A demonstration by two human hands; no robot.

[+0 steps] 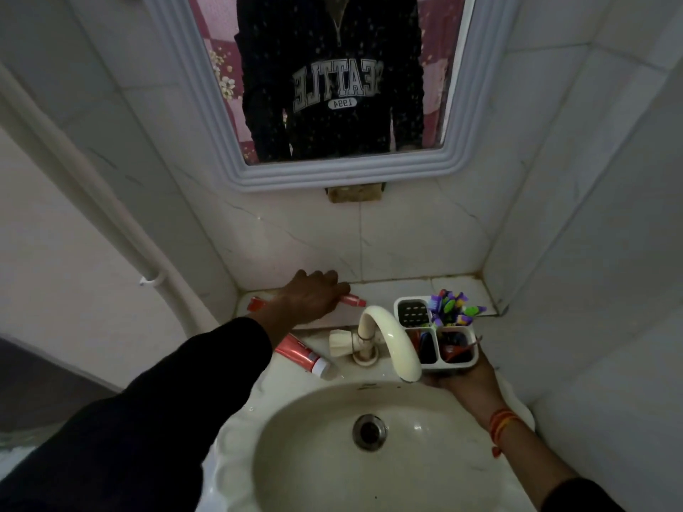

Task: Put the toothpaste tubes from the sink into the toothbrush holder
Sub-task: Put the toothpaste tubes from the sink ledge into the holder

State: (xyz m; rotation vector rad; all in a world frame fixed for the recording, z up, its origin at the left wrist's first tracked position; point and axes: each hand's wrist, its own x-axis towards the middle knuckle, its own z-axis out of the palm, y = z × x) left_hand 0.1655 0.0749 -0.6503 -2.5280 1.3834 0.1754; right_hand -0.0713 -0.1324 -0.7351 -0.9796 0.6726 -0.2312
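My left hand (314,295) lies over a red toothpaste tube (353,300) on the ledge behind the sink, fingers curled around its middle; its cap end sticks out to the right and its tail (255,304) to the left. A second red tube with a white cap (301,353) lies on the sink rim left of the tap. My right hand (467,380) holds the white toothbrush holder (456,365) from below at the sink's right rim. Several colourful toothbrushes (452,306) stand in its back compartment, and something red lies in a front one.
A cream tap (391,338) with a curved spout stands between the two hands, its handle (340,343) pointing left. The basin (332,456) with its drain (369,432) lies below. A framed mirror (332,171) hangs above, and tiled walls close in on both sides.
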